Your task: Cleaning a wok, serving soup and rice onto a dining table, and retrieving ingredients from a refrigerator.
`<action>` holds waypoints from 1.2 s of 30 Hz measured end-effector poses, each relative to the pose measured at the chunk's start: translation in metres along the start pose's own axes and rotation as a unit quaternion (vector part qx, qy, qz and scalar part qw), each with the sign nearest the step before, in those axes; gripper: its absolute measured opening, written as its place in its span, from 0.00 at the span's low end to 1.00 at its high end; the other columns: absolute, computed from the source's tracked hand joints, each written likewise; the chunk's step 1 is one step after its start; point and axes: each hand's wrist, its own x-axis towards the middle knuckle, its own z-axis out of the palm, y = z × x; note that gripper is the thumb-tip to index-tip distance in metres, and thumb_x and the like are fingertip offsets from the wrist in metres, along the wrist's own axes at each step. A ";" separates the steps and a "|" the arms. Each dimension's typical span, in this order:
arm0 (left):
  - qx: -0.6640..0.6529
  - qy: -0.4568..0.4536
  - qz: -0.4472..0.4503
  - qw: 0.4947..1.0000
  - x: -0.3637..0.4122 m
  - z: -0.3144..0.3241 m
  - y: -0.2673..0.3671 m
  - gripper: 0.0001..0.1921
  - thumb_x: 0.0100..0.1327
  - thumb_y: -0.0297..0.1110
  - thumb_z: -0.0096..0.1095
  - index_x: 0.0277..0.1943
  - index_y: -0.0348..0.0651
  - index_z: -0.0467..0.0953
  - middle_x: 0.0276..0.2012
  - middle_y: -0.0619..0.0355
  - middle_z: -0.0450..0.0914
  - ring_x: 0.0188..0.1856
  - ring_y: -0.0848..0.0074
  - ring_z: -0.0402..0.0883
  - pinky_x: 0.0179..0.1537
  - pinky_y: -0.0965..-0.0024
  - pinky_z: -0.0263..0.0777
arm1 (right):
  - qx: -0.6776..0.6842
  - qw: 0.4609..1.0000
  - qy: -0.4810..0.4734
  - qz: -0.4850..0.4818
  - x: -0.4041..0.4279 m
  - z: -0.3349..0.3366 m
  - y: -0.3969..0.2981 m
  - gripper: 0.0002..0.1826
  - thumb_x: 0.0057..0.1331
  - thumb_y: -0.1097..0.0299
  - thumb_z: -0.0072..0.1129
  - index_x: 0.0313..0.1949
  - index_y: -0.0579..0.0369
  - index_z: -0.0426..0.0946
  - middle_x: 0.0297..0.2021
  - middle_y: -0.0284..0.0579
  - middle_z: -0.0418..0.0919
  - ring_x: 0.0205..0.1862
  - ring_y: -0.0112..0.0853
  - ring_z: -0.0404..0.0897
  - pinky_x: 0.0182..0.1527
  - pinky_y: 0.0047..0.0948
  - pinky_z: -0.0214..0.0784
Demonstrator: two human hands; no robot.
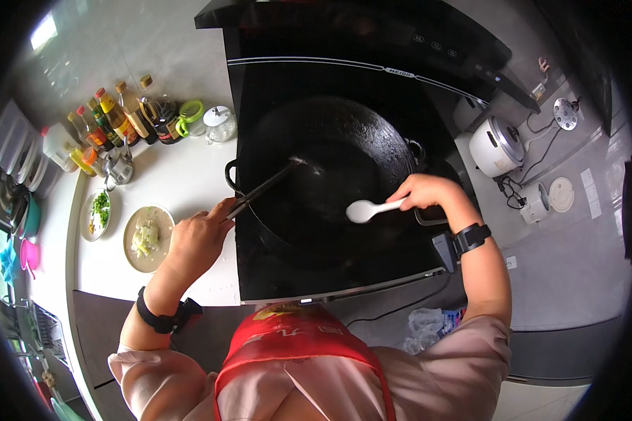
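Note:
A large black wok [326,158] sits on the dark cooktop, and its inside looks wet and shiny on the right wall. My left hand [200,237] grips the handle of a long metal cooking utensil [274,181], whose far end reaches down into the wok; the shape of that end is hard to make out. In my right hand [426,192] is a white spoon [362,211], held by its handle over the wok's right half. Whether the spoon's bowl carries anything cannot be seen clearly. Left of the wok, a plate [131,255] bears pale green chopped vegetable pieces [146,238].
A smaller plate [90,236] holds chopped greens. Several sauce bottles [131,113], a green-lidded jar [191,118], a glass pot [220,125] and a metal pot [118,166] line the left counter. A rice cooker [492,147] stands right; the range hood [358,37] overhangs the back.

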 end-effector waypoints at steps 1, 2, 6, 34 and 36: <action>0.011 0.000 0.012 1.000 0.000 0.001 0.002 0.17 0.61 0.38 0.50 0.53 0.53 0.66 0.24 0.48 0.76 0.26 0.56 0.77 0.28 0.59 0.70 | -0.040 0.997 0.059 0.017 -0.005 -0.005 0.002 0.19 0.51 0.73 0.59 0.44 0.40 0.77 0.30 0.38 0.80 0.27 0.27 0.76 0.31 0.25 0.67; 0.022 0.000 0.022 1.000 -0.001 0.002 0.004 0.16 0.61 0.38 0.50 0.53 0.54 0.66 0.23 0.49 0.75 0.25 0.57 0.76 0.26 0.60 0.70 | -0.092 0.987 0.117 0.053 -0.006 -0.006 0.001 0.17 0.52 0.70 0.58 0.43 0.37 0.78 0.35 0.38 0.80 0.38 0.32 0.78 0.42 0.27 0.67; 0.102 -0.020 0.038 0.994 -0.010 0.005 0.014 0.16 0.61 0.38 0.50 0.53 0.55 0.67 0.22 0.50 0.73 0.22 0.60 0.76 0.23 0.63 0.70 | -0.245 0.943 0.224 0.027 0.019 0.036 -0.010 0.14 0.57 0.66 0.48 0.43 0.35 0.76 0.34 0.38 0.79 0.38 0.37 0.78 0.39 0.35 0.69; -0.111 0.016 -0.050 0.992 -0.050 -0.001 0.029 0.14 0.59 0.28 0.53 0.49 0.41 0.72 0.28 0.45 0.77 0.30 0.59 0.78 0.31 0.66 0.69 | -0.140 0.981 0.093 -0.095 0.019 0.038 -0.028 0.16 0.57 0.63 0.50 0.46 0.36 0.75 0.42 0.39 0.77 0.45 0.37 0.75 0.46 0.33 0.67; -0.117 0.029 -0.058 0.991 -0.048 -0.004 0.032 0.14 0.59 0.28 0.53 0.50 0.41 0.72 0.28 0.45 0.77 0.29 0.60 0.77 0.31 0.67 0.69 | -0.101 0.979 0.125 -0.125 0.054 0.046 -0.034 0.16 0.58 0.62 0.49 0.47 0.34 0.74 0.44 0.39 0.76 0.46 0.37 0.74 0.48 0.34 0.66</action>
